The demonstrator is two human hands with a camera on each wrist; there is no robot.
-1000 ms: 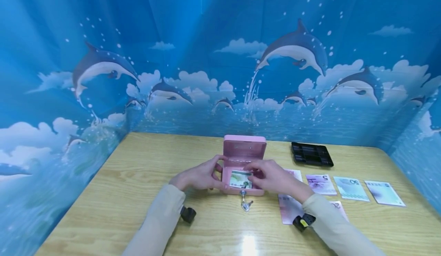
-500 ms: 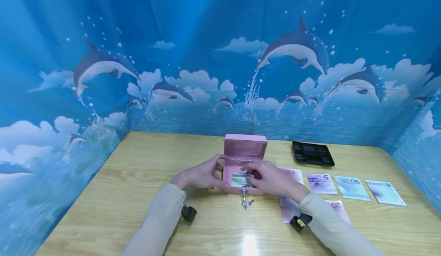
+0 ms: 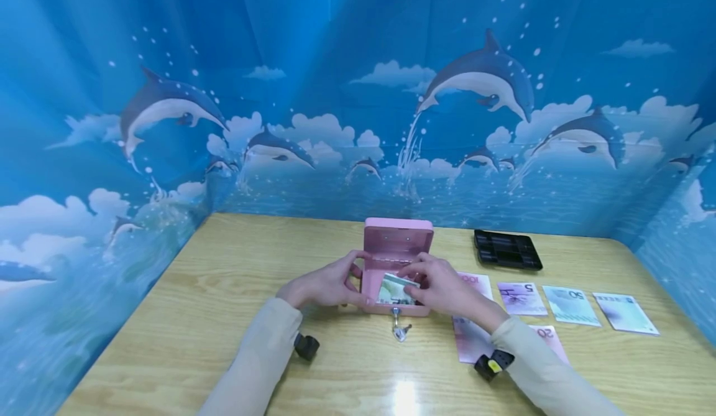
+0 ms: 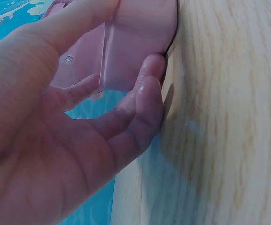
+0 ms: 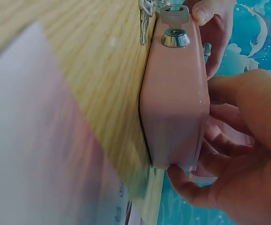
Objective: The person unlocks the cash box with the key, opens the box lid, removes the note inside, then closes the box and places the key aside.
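Observation:
A small pink cash box [image 3: 398,234] stands on the table with its lid raised. My left hand [image 3: 330,283] grips its left side, thumb toward the front corner; in the left wrist view its fingertips [image 4: 149,98] press the box wall. My right hand [image 3: 440,284] reaches into the box from the right and pinches a green-and-white banknote [image 3: 391,290], which lies at a slant inside. In the right wrist view, the box's right wall hides those fingertips. A key [image 5: 175,18] sits in the front lock, with another key [image 3: 400,333] dangling below it.
A black compartment tray [image 3: 508,251] lies at the back right. On the right side are several banknotes: a purple 5 [image 3: 523,298], a green 50 [image 3: 572,306], a pale blue one [image 3: 626,313], a pink 20 [image 3: 550,340] and large pink ones [image 3: 470,341] under the right forearm.
The banknote in the box has turned from lying straight to a slant, its back edge lifted. My right hand has shifted slightly back and right; the left hand stays in place.

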